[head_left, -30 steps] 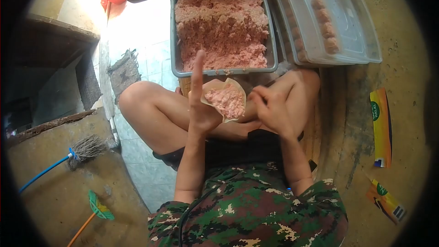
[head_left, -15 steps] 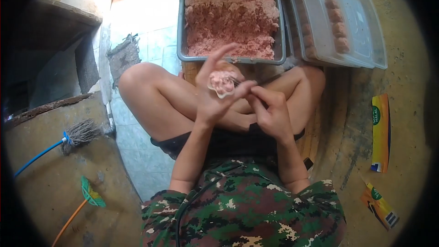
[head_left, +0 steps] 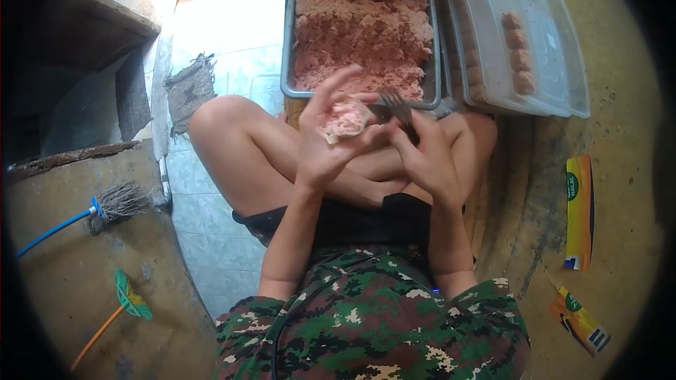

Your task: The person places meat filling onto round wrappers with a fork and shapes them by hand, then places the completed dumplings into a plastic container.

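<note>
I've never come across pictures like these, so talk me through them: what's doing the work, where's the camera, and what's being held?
There's no machine here. You're seeing a person's own bare hands, through a camera worn on the head that looks forward and down. That's why the camouflage shirt fills the bottom and the crossed legs appear beyond it.

The left hand cradles a pale wrapper with pink minced filling in it. The right hand grips a fork close by.

Ahead sits a grey tub of pink mince. To its right are translucent plastic containers, with a row of rounded pieces visible. On the floor at far right lie two printed yellow packets.
</note>
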`<state>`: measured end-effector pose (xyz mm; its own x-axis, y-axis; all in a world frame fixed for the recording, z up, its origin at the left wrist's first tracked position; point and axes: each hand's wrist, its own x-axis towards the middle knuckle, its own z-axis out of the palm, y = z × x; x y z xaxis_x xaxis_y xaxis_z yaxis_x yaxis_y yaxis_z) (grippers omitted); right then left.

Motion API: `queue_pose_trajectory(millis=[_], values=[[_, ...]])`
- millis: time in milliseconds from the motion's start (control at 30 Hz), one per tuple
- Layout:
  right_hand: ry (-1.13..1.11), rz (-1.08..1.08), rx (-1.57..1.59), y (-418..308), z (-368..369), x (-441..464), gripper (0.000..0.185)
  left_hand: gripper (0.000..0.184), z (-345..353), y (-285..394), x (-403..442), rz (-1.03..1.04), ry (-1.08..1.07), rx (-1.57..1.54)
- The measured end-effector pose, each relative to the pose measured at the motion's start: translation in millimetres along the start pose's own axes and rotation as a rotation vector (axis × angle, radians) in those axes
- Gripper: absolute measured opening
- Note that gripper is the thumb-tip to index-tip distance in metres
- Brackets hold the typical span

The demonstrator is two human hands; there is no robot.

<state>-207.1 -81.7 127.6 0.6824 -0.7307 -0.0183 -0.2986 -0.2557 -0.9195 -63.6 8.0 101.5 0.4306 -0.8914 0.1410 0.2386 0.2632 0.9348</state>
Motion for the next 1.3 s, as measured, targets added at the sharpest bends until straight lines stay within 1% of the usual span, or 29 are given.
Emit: queue_pose_trajectory(millis=[33,100,167,200,233,300,333,367,433,467,500,567,600,633,700,733,767,833,867,900,967,1000,1033,1100,1167,1200,1233,1267,1300], values=[[-0.009,-0.009,0.0,-5,1,-5,0.014,0.089,-2,2,-1,0.028,0.093,0.09],[-0.242,0.021,-0.213,-14,-1,-20,0.018,0.084,3,-3,-3,0.013,0.114,0.046],[-0.268,0.089,-0.27,-11,-6,-28,0.02,0.078,1,-14,-2,-0.131,0.021,0.271],[-0.287,0.115,-0.33,-9,-9,-22,0.022,0.075,8,-14,0,-0.215,0.158,0.214],[-0.313,0.145,-0.386,-7,-11,-19,0.025,0.075,5,-10,2,-0.208,0.165,0.219],[-0.273,0.149,-0.34,-6,-10,-24,0.026,0.077,-2,1,9,-0.043,0.123,0.15],[-0.243,0.201,-0.292,-11,-11,-26,0.026,0.081,-6,7,9,-0.053,0.103,-0.021],[-0.211,0.255,-0.242,-16,-13,-29,0.026,0.081,-10,9,3,-0.059,0.109,-0.022],[-0.243,0.201,-0.235,-30,-10,-28,0.026,0.084,-17,11,0,-0.016,0.065,-0.169],[-0.285,0.152,-0.234,-34,-6,-29,0.026,0.087,-11,3,1,0.068,0.031,-0.042],[-0.288,0.158,-0.235,-29,-2,-28,0.026,0.087,-5,-2,1,0.063,0.034,-0.045],[-0.287,0.098,-0.323,-15,7,-19,0.026,0.091,0,-6,5,-0.128,0.239,0.313],[-0.297,0.118,-0.321,-15,3,-19,0.026,0.08,0,1,8,-0.115,0.193,0.204],[-0.299,0.104,-0.327,-17,-1,-19,0.026,0.08,-6,5,11,-0.102,0.199,0.204],[-0.276,0.147,-0.288,-23,-8,-27,0.027,0.062,-17,8,3,0.08,0.105,-0.036],[-0.276,0.156,-0.292,-20,-4,-25,0.027,0.061,-14,9,2,-0.001,0.039,-0.068],[-0.341,0.147,-0.332,-16,3,-22,0.026,0.061,-11,4,-3,-0.017,0.038,-0.079],[-0.4,0.116,-0.388,-15,-2,-14,0.025,0.076,-11,-6,4,-0.053,0.235,0.275],[-0.294,0.032,-0.603,-16,-17,-10,0.024,0.078,-18,-5,4,-0.031,0.359,0.195],[-0.183,-0.056,-0.812,-15,-29,-6,0.022,0.078,-18,-2,6,-0.025,0.373,0.19],[0.028,-0.156,-0.827,4,-45,19,0.021,0.069,-14,7,10,0.147,0.208,-0.16],[-0.019,-0.247,-0.867,16,-44,40,0.019,0.074,-20,12,2,-0.013,0.069,-0.33],[-0.058,-0.333,-0.902,26,-42,62,0.017,0.074,-18,10,2,-0.017,0.073,-0.338],[-0.22,-0.211,-1.305,30,-15,103,0.011,0.087,-12,2,9,-0.156,0.282,-0.148],[-0.208,-0.286,-1.334,61,5,139,0.009,0.09,-14,-4,9,-0.066,0.258,-0.088],[-0.206,-0.304,-1.338,59,15,143,0.009,0.085,-15,5,4,-0.022,0.175,-0.214],[-0.304,-0.354,-1.336,59,25,142,0.008,0.08,-18,10,-1,0.013,0.094,-0.337],[-0.408,-0.394,-1.329,61,33,138,0.008,0.083,-28,2,-1,0.019,0.182,-0.478],[-0.424,-0.396,-1.323,64,37,139,0.008,0.083,-31,0,0,0.013,0.197,-0.478]])
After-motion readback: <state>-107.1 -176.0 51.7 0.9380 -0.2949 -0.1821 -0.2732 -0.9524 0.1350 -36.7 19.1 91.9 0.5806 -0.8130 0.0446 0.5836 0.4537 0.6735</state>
